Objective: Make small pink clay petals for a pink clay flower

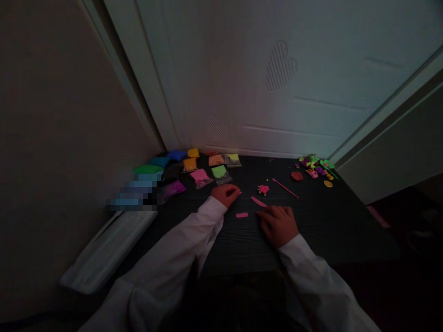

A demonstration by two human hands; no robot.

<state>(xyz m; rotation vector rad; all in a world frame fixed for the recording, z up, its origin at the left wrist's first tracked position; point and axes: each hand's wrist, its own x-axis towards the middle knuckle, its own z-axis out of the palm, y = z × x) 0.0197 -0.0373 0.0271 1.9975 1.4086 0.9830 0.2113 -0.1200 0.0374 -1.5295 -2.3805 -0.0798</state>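
My left hand (225, 194) is closed in a pinch just above the dark table. A tiny bit of pink clay (240, 192) shows at its fingertips. My right hand (279, 225) lies palm down with fingers stretched out over the table. A pink plastic knife (258, 201) points left from beside its fingers, and its other end is hidden by them. Between the hands lies a flat pink clay strip (242, 215) with a wavy edge. Farther back are a pink clay cluster (263, 189) with green bits and a thin pink stick tool (285, 188).
Bags of coloured clay, one pink (200, 178) and one green (220, 174), lie at the back left. A red clay lump (296, 176) and small colourful moulds (316, 165) sit at the back right. A white case (110, 251) stands left; a white panel (242, 92) rises behind.
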